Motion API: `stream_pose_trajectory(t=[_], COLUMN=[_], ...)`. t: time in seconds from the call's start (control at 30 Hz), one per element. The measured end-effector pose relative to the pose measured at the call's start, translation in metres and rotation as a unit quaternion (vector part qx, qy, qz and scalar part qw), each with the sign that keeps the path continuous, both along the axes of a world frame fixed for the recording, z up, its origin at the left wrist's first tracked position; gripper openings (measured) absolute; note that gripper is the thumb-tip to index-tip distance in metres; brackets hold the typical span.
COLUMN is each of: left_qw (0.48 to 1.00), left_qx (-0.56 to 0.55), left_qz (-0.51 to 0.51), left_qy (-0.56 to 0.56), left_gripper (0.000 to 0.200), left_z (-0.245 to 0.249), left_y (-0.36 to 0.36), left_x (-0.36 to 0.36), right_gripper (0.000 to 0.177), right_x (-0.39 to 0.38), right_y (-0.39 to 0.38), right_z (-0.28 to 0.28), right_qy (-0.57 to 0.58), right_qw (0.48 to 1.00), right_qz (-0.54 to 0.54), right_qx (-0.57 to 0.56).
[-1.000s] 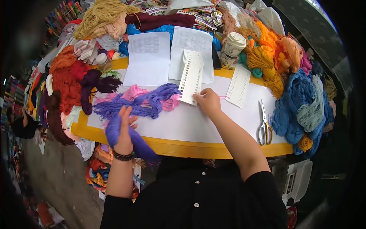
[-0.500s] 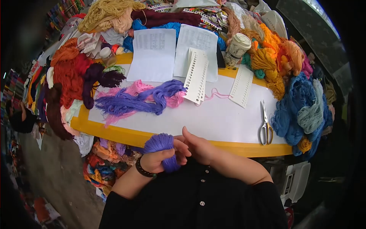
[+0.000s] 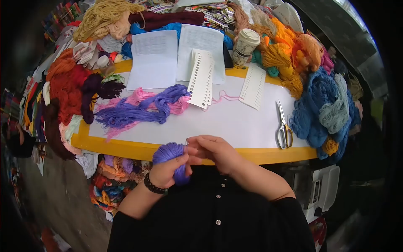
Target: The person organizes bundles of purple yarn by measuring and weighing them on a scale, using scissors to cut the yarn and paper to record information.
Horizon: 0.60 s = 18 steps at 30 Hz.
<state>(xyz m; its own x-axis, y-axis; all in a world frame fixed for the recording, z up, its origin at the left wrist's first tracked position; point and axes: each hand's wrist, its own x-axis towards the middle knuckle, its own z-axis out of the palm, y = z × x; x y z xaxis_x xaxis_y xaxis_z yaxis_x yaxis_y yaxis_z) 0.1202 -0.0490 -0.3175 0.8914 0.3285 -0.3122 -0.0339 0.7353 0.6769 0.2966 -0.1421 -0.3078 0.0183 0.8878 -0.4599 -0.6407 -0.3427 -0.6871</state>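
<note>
As I follow from afar through a head-worn camera, a person in a black top handles a violet yarn bundle [image 3: 167,153] at the near edge of a yellow-bordered table [image 3: 273,156]. The left hand [image 3: 168,169] grasps the bundle, its folded end bulging above the thumb. The right hand [image 3: 219,153] meets it at the fingertips; whether it pinches a strand or nothing at all, I cannot tell.

The step in hand, I judge, is fingering through the bundle between both hands. The next move calls, in my view, for a steady left hold and a light right touch, lest the loops snag.

Beyond, loose violet yarn [image 3: 132,113] lies over pink yarn [image 3: 140,96], reaching a stack of punched cards [image 3: 201,80]. A pink strand [image 3: 224,97] runs between the stack and a single punched card [image 3: 253,87], with scissors [image 3: 282,131] to the right.

Hidden from me are the right palm and the part of the bundle behind the left fingers. Print on the paper sheets [image 3: 153,63] is too small to read, and darkness swallows the picture's edges.
</note>
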Motion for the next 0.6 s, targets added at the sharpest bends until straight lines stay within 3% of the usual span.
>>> stream_pose_trajectory(t=[0.03, 0.07, 0.1, 0.13, 0.17, 0.27, 0.37, 0.53, 0.6], left_qw=[1.0, 0.995, 0.981, 0.952, 0.929, 0.95, 0.973, 0.968, 0.976], left_qx=[0.002, 0.072, 0.178, 0.281, 0.347, 0.271, 0.168, 0.068, 0.016], left_qz=[0.005, 0.004, 0.064, 0.121, 0.113, 0.04, -0.037, -0.146, -0.157], left_qy=[-0.021, -0.062, -0.047, -0.035, -0.062, -0.149, -0.154, -0.192, -0.15], left_gripper=[0.029, 0.031, 0.033, 0.035, 0.041, 0.049, 0.054, 0.056, 0.052], left_z=[-0.002, -0.008, 0.009, 0.025, 0.024, 0.035, 0.038, 0.048, 0.051], left_y=[-0.001, 0.003, -0.003, -0.01, -0.008, -0.02, -0.033, -0.056, -0.06], left_x=[0.001, 0.009, 0.02, 0.031, 0.038, 0.062, 0.08, 0.106, 0.112], right_gripper=[0.032, 0.03, 0.028, 0.026, 0.026, 0.022, 0.02, 0.015, 0.014], right_x=[0.002, 0.004, 0.007, 0.009, 0.009, 0.006, 0.01, 0.015, 0.017], right_y=[-0.004, -0.009, -0.016, -0.022, -0.028, -0.045, -0.066, -0.099, -0.11], right_z=[0.0, 0.002, 0.004, 0.013, 0.025, 0.055, 0.064, 0.063, 0.064], right_qy=[0.001, -0.105, -0.212, -0.249, -0.252, -0.41, -0.369, -0.391, -0.384], right_qw=[1.0, 0.993, 0.973, 0.961, 0.96, 0.895, 0.919, 0.899, 0.895], right_qz=[-0.008, -0.035, -0.063, -0.078, -0.092, -0.095, -0.097, -0.183, -0.219], right_qx=[-0.003, 0.035, 0.071, 0.093, 0.083, 0.147, 0.093, 0.066, 0.061])
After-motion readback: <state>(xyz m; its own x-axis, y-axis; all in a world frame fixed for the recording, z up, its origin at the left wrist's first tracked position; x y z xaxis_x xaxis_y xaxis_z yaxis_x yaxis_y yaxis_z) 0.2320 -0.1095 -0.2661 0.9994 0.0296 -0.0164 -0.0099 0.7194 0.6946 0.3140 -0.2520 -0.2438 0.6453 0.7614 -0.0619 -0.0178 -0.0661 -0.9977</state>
